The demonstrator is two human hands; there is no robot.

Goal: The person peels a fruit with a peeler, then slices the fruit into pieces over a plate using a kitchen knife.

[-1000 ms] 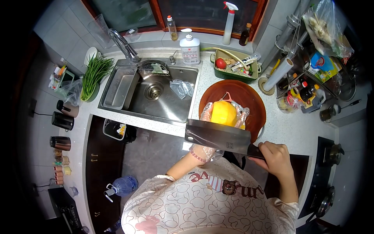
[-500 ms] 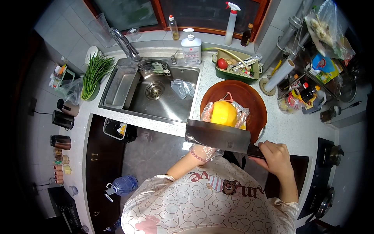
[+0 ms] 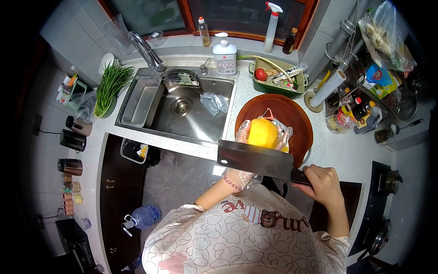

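Note:
My right hand (image 3: pixel 323 182) is closed round the dark handle of a cleaver (image 3: pixel 255 160). Its broad blade lies across the view, over my left hand and the lower edge of a smooth yellow rounded fruit or vegetable (image 3: pixel 262 133). In a clear plastic glove, my left hand (image 3: pixel 242 132) curls round the left side of that yellow piece; the blade hides much of the hand. The piece is above a round reddish-brown board (image 3: pixel 299 125). Behind it lies a pink-handled tool (image 3: pixel 268 113), partly covered, and crumpled clear plastic (image 3: pixel 285 134) shows at its right.
Left of the board is a steel sink (image 3: pixel 159 123) with a plastic bag (image 3: pixel 214 103) in it. A green basket (image 3: pixel 278 87) holding a tomato stands behind the board. Bottles (image 3: pixel 360 109) crowd the right corner. Green stalks (image 3: pixel 112 86) fill a bowl at left.
The cleaver blade has tilted slightly, so its reflections differ. Both hands and the yellow piece stay almost where they were.

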